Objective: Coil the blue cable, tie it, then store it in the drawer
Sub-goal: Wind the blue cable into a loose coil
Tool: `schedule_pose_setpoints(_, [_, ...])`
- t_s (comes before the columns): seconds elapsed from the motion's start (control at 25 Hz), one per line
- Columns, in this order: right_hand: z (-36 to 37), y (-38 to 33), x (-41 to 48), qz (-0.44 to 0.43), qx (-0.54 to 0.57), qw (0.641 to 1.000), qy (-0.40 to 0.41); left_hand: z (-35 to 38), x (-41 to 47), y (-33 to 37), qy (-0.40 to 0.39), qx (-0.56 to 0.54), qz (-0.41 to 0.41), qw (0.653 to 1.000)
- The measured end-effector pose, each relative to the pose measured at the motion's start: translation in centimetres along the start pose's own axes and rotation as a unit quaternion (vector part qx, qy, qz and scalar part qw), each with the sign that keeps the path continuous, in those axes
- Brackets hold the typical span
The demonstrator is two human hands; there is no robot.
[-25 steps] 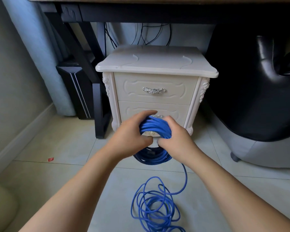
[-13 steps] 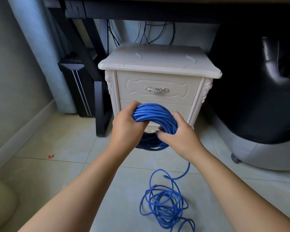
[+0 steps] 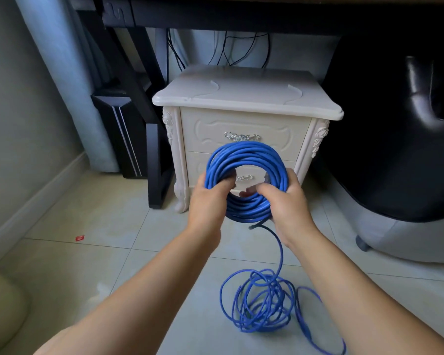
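A thick ring of coiled blue cable is held upright in front of a cream nightstand. My left hand grips the ring's left side, fingers curled through its middle. My right hand grips the right side the same way. From the bottom of the ring a strand runs down to a loose tangle of blue cable on the tiled floor. The nightstand's upper drawer and lower drawer are both closed, each with a silver handle.
A black desk frame and a dark computer case stand left of the nightstand. A black chair bulks on the right. A small red scrap lies on the tiles at left. Black wires hang behind the nightstand.
Both hands have raised the coil and turned it upright, so its open ring faces me. The loose cable on the floor has shifted right.
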State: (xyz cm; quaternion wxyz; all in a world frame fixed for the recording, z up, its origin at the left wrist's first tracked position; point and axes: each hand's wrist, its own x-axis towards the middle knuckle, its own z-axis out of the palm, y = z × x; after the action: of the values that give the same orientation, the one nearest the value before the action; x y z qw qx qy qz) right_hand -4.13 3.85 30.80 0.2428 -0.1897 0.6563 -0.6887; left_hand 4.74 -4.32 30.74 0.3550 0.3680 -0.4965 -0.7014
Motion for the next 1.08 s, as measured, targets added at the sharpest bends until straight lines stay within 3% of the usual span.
schedule_pose_setpoints(0.16, [-1.2, -0.6, 0.3, -0.036, -0.079, 0.996, -0.007, -1.3, 0.7, 0.5, -0.084, 0.099, -0.02, 0.991])
schedule_pose_setpoints(0.28, [-1.9, -1.3, 0.3, -0.07, -0.183, 0.98, -0.031, -1.9, 0.9, 1.3, -0.121, 0.21, 0.079, 0.967])
schedule_pose_setpoints(0.32, [-2.0, -1.3, 0.2, -0.083, -0.226, 0.97, -0.04, -2.1, 1.0, 1.4, -0.129, 0.275, 0.135, 0.943])
schedule_pose_setpoints(0.4, [-1.9, -1.2, -0.1, -0.112, -0.326, 0.936, -0.067, -2.4, 1.1, 1.5, -0.141, 0.416, 0.251, 0.863])
schedule_pose_setpoints(0.48, [-1.5, -1.2, -0.6, -0.139, -0.407, 0.897, -0.104, -2.6, 1.1, 1.1, -0.166, 0.482, 0.316, 0.8])
schedule_pose_setpoints(0.56, [-1.1, -1.1, -1.1, -0.165, -0.437, 0.878, -0.104, -2.4, 0.7, 1.0, -0.174, 0.459, 0.289, 0.822])
schedule_pose_setpoints(0.64, [-0.8, -0.9, -1.5, -0.183, -0.422, 0.884, -0.083, -2.3, 0.5, 1.0, -0.146, 0.434, 0.266, 0.848])
schedule_pose_setpoints(0.84, [-0.5, -0.5, -1.1, -0.122, -0.22, 0.966, -0.057, -2.0, 0.5, 1.4, -0.081, 0.328, 0.216, 0.916])
schedule_pose_setpoints(0.96, [-0.4, 0.1, -1.2, -0.073, -0.154, 0.983, -0.068, -1.9, 0.7, 1.6, -0.054, 0.203, 0.134, 0.968])
schedule_pose_setpoints(1.08, [-0.2, 0.6, -1.5, -0.051, -0.077, 0.993, -0.074, -2.0, 0.9, 1.7, -0.029, 0.099, 0.059, 0.993])
